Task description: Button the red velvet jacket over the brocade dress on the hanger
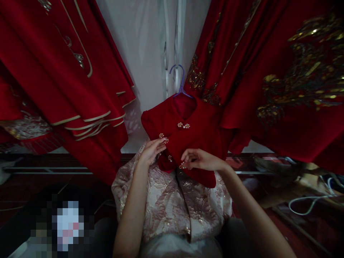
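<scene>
A short red velvet jacket (199, 134) hangs on a purple hanger (179, 81) in front of me, over a pale pink brocade dress (172, 204). Pearl button clasps (183, 125) run down its front. My left hand (152, 149) pinches the jacket's left front edge at a pearl clasp. My right hand (199, 160) is closed on the lower front edge, fingertips at another pearl clasp (182, 166).
Red embroidered gowns hang at the left (67, 79) and at the right (282, 79), close on both sides. A white wall with a rail (150, 43) is behind. A white cable (309, 206) lies on the dark floor at right.
</scene>
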